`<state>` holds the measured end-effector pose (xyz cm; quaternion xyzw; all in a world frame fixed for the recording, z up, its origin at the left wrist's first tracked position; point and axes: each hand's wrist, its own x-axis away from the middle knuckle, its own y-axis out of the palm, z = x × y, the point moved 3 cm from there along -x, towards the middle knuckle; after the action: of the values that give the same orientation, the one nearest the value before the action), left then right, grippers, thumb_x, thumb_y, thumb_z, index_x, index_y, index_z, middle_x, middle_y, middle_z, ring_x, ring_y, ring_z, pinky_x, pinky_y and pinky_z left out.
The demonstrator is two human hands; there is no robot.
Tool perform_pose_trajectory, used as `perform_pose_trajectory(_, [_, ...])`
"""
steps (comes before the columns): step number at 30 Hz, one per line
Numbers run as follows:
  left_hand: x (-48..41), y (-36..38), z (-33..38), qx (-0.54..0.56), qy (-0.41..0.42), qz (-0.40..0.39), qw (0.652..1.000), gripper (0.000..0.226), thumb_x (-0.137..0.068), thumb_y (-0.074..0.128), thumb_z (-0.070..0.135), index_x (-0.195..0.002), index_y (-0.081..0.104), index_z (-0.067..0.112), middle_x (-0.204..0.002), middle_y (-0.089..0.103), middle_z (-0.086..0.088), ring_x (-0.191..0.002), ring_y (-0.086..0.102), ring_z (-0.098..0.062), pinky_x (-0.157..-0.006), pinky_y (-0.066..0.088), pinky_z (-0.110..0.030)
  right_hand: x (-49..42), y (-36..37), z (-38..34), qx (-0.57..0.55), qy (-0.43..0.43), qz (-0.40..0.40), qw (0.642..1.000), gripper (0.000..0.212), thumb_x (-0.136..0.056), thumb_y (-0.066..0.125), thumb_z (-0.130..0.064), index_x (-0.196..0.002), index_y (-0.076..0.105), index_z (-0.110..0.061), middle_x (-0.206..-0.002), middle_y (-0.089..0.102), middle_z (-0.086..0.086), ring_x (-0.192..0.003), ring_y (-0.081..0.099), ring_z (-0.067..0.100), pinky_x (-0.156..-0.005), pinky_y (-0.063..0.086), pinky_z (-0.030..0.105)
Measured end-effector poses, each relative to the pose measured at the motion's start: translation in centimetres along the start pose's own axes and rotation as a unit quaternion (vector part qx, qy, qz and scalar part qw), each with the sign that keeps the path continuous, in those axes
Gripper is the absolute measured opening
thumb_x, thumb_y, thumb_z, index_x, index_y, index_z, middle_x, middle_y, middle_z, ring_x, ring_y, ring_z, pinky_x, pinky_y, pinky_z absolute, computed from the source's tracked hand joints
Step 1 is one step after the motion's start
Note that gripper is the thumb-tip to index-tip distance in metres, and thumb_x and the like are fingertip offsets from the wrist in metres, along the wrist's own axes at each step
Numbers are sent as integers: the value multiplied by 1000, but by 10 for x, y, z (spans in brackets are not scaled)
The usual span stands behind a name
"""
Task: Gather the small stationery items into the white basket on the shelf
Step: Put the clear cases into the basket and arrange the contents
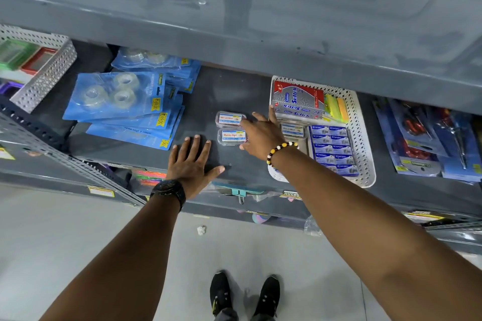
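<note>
Left hand (191, 161): lay flat on the shelf (229, 91), well left of the white basket (365, 138), fingers straight and spread, holding nothing.
Right hand (260, 133): hung just left of the basket, fingers splayed and loose over the small boxes (230, 128). I saw no grasp closed on anything.
Small boxes: two clear ones, edge to edge on the bare shelf just left of the basket, not in it.
Basket: held a silver box (297, 101) at its far end, blue boxes (331, 148) along its right side, and a third clear box (292, 130) against its left wall.
Step in hand: picking up that pair, as I judged it.
Doing it well: I'd have set the thumb on the near box's edge and the fingers behind the far one, squeezed both together, lifted clear of the basket's left rim, then set them down beside the third box.
Risk: the slick lids looked likely to slip apart, so I wanted a firm, even pinch.
Left hand's job: stay braced, well clear of the tape packs (117, 96) farther left of the basket.
</note>
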<state>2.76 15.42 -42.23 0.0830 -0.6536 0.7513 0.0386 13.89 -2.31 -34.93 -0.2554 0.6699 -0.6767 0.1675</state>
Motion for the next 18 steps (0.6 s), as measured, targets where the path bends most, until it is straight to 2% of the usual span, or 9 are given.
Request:
perform_pose_trajectory(4, [0,0,-1,1,6,0,1000,87,-84,9,80,-154,0,29,-165,-3,-2,-150,-7,-26,-120,-3,-49,19,-19,7,-91,6,96,991,57,-77,75,-35,-129,57,-22,-128,62,12,-135,39,29,-118,4,52])
perform_pose_trajectory(7, [0,0,-1,4,8,1,1000,88,-83,7,81,-154,0,29,-164,-2,-3,-150,-6,-27,-120,-3,-49,39,-35,30,-161,57,176,969,56,-75,77,-36,-126,60,-21,-124,64,9,-126,43,29,-108,32,45])
perform_pose_trajectory(9, [0,1,-1,8,8,-2,1000,89,-82,6,82,-154,1,30,-164,-2,-3,-150,-6,-27,-120,-4,-49,53,-39,54,-181,82,194,961,56,-74,77,-36,-125,60,-23,-121,65,4,-121,46,28,-99,43,41])
perform_pose_trajectory(13, [-1,2,-2,21,2,17,1000,90,-82,10,82,-154,8,29,-164,5,-4,-150,-2,-28,-119,-2,-49,80,-30,101,-176,112,156,966,57,-70,80,-39,-122,62,-21,-115,65,8,-115,50,31,-100,42,41])
perform_pose_trajectory(18, [-2,2,-1,12,0,7,1000,89,-82,8,81,-154,5,30,-164,2,-4,-150,-4,-27,-119,-3,-49,104,-6,132,-142,150,48,977,62,-71,78,-49,-126,60,-26,-133,57,3,-132,38,29,-113,29,43])
